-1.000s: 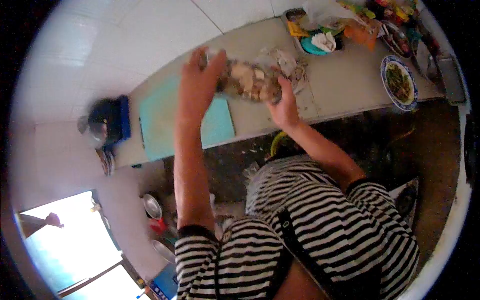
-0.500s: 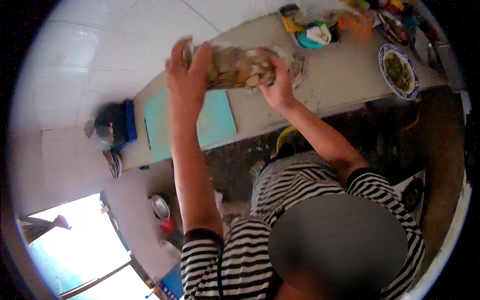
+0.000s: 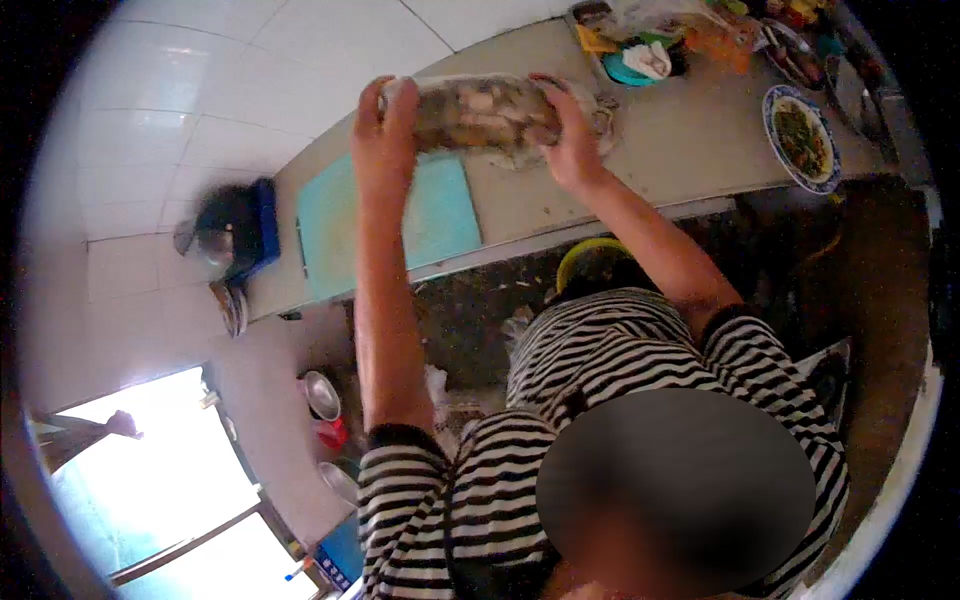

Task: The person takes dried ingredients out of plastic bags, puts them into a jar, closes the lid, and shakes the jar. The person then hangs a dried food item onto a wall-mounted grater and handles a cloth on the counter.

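Container held two-handed above the counter, top centre of frame.
Left hand (image 3: 384, 140) and right hand (image 3: 575, 145) clamped on opposite ends of the clear container (image 3: 472, 118), mixed pieces inside, blurred; teal board (image 3: 440, 220) lower left of it on the counter (image 3: 680, 165).
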Tool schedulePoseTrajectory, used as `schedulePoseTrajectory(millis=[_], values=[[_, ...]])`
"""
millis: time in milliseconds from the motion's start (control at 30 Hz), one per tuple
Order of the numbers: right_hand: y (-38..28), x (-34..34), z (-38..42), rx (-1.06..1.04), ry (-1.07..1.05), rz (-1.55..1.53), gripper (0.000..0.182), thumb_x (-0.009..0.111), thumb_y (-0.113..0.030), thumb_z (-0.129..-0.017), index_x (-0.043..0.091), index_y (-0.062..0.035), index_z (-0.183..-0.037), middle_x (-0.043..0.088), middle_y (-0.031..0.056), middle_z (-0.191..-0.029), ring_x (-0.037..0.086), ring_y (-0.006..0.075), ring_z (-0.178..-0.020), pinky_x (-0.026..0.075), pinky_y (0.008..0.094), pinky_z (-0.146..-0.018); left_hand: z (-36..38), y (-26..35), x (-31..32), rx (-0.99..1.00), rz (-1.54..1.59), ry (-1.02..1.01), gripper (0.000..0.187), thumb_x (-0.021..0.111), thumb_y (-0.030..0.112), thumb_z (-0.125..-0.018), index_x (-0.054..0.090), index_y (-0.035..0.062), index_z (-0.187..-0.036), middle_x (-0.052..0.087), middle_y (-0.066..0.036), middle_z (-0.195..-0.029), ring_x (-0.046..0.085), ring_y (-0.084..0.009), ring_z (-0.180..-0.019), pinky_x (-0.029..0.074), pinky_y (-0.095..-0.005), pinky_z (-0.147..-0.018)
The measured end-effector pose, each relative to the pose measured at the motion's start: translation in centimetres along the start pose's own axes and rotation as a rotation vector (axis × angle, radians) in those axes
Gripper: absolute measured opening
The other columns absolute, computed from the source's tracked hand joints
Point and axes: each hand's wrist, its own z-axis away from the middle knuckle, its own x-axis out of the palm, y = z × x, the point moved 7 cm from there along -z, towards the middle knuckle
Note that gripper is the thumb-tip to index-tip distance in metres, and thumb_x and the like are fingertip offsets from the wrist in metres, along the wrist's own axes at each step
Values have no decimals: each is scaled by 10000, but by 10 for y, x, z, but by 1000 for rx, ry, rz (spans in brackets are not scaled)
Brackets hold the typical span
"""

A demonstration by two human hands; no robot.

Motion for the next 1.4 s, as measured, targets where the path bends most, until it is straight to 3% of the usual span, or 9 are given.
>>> schedulePoseTrajectory(millis=[100, 233, 333, 467, 533, 633, 833, 967, 1400], values=[[-36, 1, -100, 46, -86, -474, 467, 548, 15, -831, 440, -14, -1285, 508, 117, -1278, 478, 213, -1186, 387, 343, -1000, -30, 67, 4, 225, -95, 132, 586, 616, 396, -818, 506, -11, -1225, 541, -251, -1110, 562, -335, -998, 449, -388, -862], [-42, 19, -91, -566, -17, 1203, 392, 417, -212, -925, 445, -33, -1272, 511, 113, -1282, 505, 222, -1155, 397, 388, -997, -51, 42, -2, 185, -231, 91, 618, 634, 472, -778, 539, 64, -1233, 553, -245, -1095, 570, -369, -1012, 456, -433, -865], [-48, 49, -133, -302, -46, 248, 419, 534, -108, -860, 442, -12, -1258, 535, 128, -1233, 508, 237, -1148, 394, 380, -992, -49, 131, -14, 256, -448, 160, 570, 625, 478, -781, 562, 105, -1208, 561, -229, -1082, 578, -380, -988, 465, -442, -843], [-45, 53, -112, -584, -40, 731, 368, 483, -165, -911, 449, -33, -1252, 530, 75, -1189, 534, 195, -1091, 437, 336, -939, -33, 127, -25, 132, -414, 199, 570, 625, 474, -781, 558, 116, -1219, 564, -224, -1083, 580, -376, -993, 469, -443, -832], [-41, 50, -91, -615, -96, 907, 372, 497, -108, -886, 447, -26, -1245, 499, 75, -1223, 517, 202, -1115, 423, 330, -951, -53, 10, -17, -43, -22, 87, 582, 600, 420, -828, 520, 32, -1255, 555, -228, -1126, 583, -295, -1001, 464, -390, -832], [-41, 22, -99, -377, -233, 703, 494, 595, 89, -782, 429, 7, -1240, 436, 119, -1309, 461, 243, -1198, 367, 344, -1009, -17, 9, -1, -142, 194, 106, 515, 545, 412, -881, 512, 47, -1242, 520, -137, -1156, 509, -202, -1006, 429, -332, -845], [-74, 42, -130, -115, -167, 603, 369, 560, -139, -876, 487, -51, -1228, 499, 40, -1101, 481, 127, -994, 406, 271, -869, 2, -49, 24, -289, 835, 180, 515, 502, 448, -898, 461, 114, -1287, 516, -86, -1140, 494, -216, -1067, 406, -353, -904], [-93, 71, -136, -493, -402, 1169, 359, 580, -191, -835, 521, -103, -1177, 530, 90, -1023, 525, 196, -918, 435, 301, -821, 16, -70, 54, -300, 1180, 236, 504, 477, 472, -897, 465, 126, -1264, 525, -83, -1159, 509, -240, -1081, 418, -388, -912], [-104, 179, -109, -551, -1089, 1455, 493, 664, -287, -777, 534, -112, -1219, 553, 120, -1069, 552, 259, -1002, 433, 344, -882, 73, -64, 114, -803, 1851, 35, 570, 407, 559, -871, 498, 119, -1223, 544, -81, -1194, 530, -294, -1074, 433, -497, -823]])
